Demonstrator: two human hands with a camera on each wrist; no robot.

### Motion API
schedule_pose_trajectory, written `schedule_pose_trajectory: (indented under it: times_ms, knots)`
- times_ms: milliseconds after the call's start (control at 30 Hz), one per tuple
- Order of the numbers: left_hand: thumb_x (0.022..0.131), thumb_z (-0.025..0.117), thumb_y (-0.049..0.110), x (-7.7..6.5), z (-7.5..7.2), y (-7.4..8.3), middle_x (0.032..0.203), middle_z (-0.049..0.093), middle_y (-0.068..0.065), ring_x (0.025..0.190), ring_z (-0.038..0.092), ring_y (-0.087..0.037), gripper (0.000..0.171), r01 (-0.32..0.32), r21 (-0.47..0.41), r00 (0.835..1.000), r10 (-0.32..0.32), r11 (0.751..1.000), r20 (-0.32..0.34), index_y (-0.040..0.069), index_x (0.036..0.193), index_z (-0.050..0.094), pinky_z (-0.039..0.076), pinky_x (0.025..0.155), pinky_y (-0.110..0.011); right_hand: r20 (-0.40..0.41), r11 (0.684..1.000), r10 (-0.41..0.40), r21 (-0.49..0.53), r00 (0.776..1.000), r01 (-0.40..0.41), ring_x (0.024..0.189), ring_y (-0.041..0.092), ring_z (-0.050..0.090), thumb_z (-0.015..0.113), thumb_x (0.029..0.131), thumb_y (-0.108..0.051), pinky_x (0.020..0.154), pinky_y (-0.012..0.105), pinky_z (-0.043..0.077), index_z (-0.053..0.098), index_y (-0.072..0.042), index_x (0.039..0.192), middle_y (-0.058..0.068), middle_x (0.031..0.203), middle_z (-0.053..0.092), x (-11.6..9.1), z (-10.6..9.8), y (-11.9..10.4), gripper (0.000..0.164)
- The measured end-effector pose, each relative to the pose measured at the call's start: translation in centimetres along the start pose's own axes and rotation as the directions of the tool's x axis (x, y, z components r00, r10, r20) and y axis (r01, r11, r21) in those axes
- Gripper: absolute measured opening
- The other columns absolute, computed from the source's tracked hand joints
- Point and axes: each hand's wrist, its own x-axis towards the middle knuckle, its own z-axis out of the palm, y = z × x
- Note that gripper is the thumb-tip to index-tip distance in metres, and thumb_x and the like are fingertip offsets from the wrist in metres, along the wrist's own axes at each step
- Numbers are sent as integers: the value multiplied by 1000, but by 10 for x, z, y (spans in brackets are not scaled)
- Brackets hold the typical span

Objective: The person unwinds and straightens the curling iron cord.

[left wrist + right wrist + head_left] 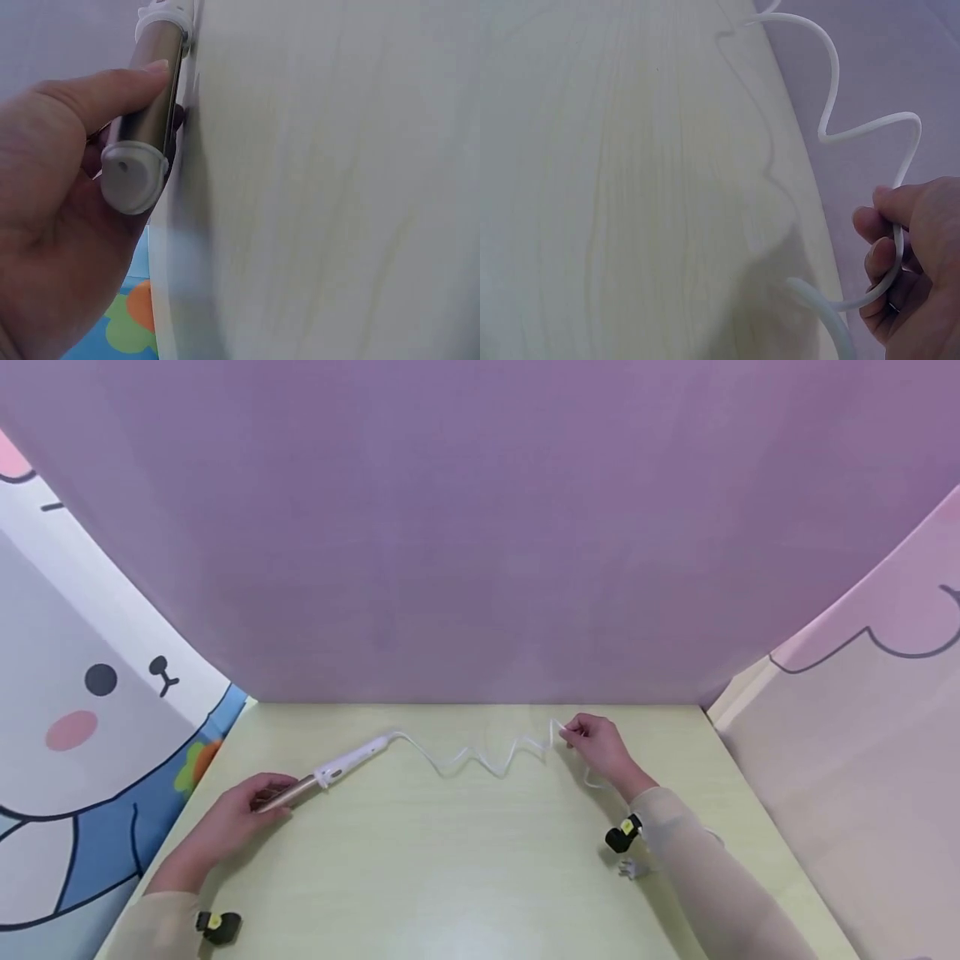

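Note:
A curling iron with a white handle and a bronze metal barrel slants across the left part of the table. My left hand grips it by the barrel; the left wrist view shows the thumb lying along the barrel near the white end cap. From the handle's far end a wavy white cord runs right to my right hand. Thumb and fingers of that hand pinch the cord, which stands off the table there. The plug lies beneath the right forearm.
The pale wooden table meets a purple backdrop at its far edge. Printed cloth walls with cartoon figures stand at the left and right. A black wrist camera sits on the right wrist, close to the plug.

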Motion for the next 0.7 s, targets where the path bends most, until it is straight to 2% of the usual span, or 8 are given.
schedule_pose_trajectory:
  times_ms: [233, 367, 500, 600, 700]
  knots:
    - [97, 88, 16, -1, 1, 3, 119, 75, -3, 103, 66, -22, 46, 36, 17, 999, -36, 999, 21, 11, 139, 71, 55, 86, -34, 0, 1000, 10, -3, 1000, -10, 71, 16, 60, 75, 107, -12, 63, 25, 48, 75, -3, 97, 10, 85, 75, 2, 4, 1, 13]
    - [97, 88, 15, -2, 2, 4, 118, 74, -3, 102, 65, -22, 46, 52, 1, 998, -52, 999, 24, 10, 139, 70, 54, 86, -33, 21, 1000, 25, 16, 999, -26, 74, 20, 62, 75, 107, -14, 63, 25, 50, 76, -3, 100, 9, 88, 75, 2, 4, 4, 13]
    - [98, 87, 17, 1, 5, 6, 121, 74, -4, 105, 65, -23, 45, 47, -5, 998, -47, 999, 28, 12, 139, 70, 54, 90, -41, 34, 997, 60, 54, 998, -61, 77, 28, 65, 75, 107, -13, 64, 26, 52, 76, -2, 103, 13, 91, 75, -2, 0, 7, 12]
    - [98, 87, 20, 4, 6, 8, 123, 74, -6, 108, 66, -24, 47, 52, -5, 998, -52, 999, 30, 11, 141, 69, 54, 92, -45, 40, 994, 77, 74, 996, -80, 80, 31, 66, 76, 106, -13, 66, 27, 54, 77, 1, 106, 16, 93, 76, -3, -2, 9, 14]
    - [98, 88, 22, 4, 5, 10, 126, 74, -10, 110, 67, -27, 50, 55, -7, 998, -55, 998, 12, 8, 142, 68, 56, 92, -43, 52, 996, 60, 57, 997, -63, 88, 31, 69, 77, 106, -15, 72, 27, 56, 77, 3, 115, 16, 99, 77, -4, -2, 10, 21]
